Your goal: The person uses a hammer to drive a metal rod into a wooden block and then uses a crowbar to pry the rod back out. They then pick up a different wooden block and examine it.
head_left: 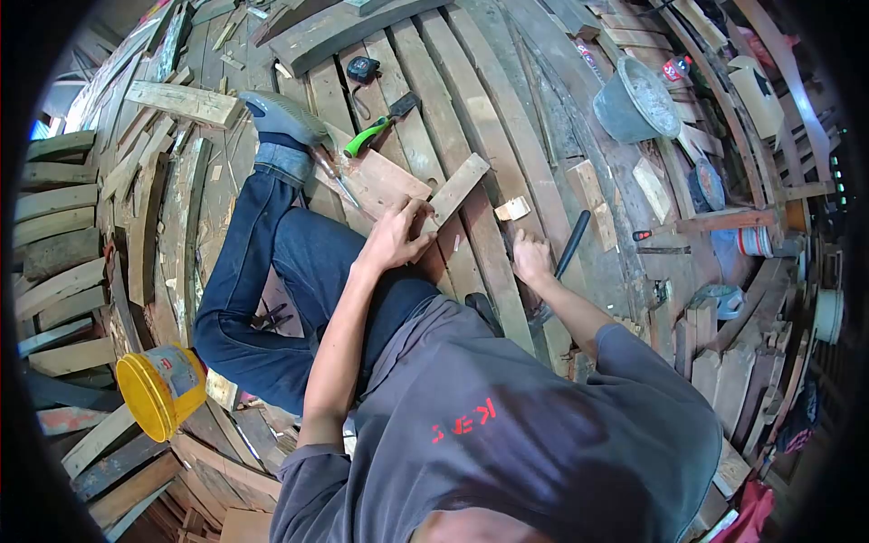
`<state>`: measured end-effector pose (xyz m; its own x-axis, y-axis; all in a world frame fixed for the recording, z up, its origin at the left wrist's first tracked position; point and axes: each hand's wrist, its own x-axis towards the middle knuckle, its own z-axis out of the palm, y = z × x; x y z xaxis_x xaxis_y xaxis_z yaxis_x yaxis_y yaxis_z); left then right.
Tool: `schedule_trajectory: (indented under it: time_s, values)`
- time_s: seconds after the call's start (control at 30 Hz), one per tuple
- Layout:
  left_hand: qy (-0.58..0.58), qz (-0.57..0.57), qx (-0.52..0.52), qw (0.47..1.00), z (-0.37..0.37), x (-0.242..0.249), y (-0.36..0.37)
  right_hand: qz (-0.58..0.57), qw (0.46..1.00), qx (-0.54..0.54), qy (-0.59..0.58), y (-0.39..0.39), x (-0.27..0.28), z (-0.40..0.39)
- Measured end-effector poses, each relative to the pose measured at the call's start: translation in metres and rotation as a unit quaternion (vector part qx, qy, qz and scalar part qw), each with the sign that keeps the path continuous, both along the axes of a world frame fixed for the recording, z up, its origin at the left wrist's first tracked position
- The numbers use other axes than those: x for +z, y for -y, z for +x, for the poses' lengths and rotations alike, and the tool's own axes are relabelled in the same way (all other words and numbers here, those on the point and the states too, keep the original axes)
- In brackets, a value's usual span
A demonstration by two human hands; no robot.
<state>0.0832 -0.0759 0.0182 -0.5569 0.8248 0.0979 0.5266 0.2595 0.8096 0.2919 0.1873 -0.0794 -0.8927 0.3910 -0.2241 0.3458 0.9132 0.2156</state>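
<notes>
My left hand (396, 233) is closed around the near end of a short wooden bar (462, 188). Its knuckles lie beside a wider pale board (385, 176), and the two pieces meet near my fingers. My right hand (532, 258) has curled fingers; what is in them, if anything, I cannot make out. Just beyond its fingertips lies a small pale wood block (512, 209). A black-handled tool (573, 242) rests to the right of that hand, its lower end partly hidden by my forearm. A chisel-like tool (336, 177) lies left of the wider board.
A green-handled tool with a dark head (368, 138) and a tape measure (363, 70) lie ahead on the plank floor. A yellow bucket (161, 391) stands at left, a grey bucket (634, 101) at upper right. Timber offcuts (63, 204) are stacked along the left.
</notes>
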Motion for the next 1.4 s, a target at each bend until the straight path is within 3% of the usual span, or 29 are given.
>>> schedule_trajectory:
  time_s: [0.47,0.57,0.7,0.8,1.0,1.23,1.4]
  values:
    - [0.020,-0.069,-0.016,0.997,-0.004,0.005,0.005,-0.036,0.999,-0.005,0.037,-0.002,0.003,-0.003]
    - [0.010,-0.041,-0.041,0.998,-0.010,0.006,0.010,-0.048,0.998,0.011,0.049,-0.003,0.003,-0.002]
    - [0.157,-0.085,-0.065,0.982,-0.015,0.024,0.021,-0.086,0.993,0.032,0.067,-0.008,0.014,-0.002]
    - [0.131,-0.088,-0.087,0.984,-0.019,0.017,0.030,-0.158,0.984,0.023,0.074,-0.017,0.017,0.000]
    - [0.120,-0.089,-0.083,0.985,-0.019,0.007,0.038,-0.152,0.981,-0.014,0.121,-0.005,0.031,-0.008]
    - [0.099,-0.103,-0.081,0.986,-0.024,-0.005,0.035,-0.140,0.986,-0.029,0.085,-0.008,0.052,-0.004]
    - [0.093,-0.102,-0.076,0.987,-0.022,-0.001,0.036,-0.190,0.981,-0.031,-0.016,-0.011,0.104,-0.006]
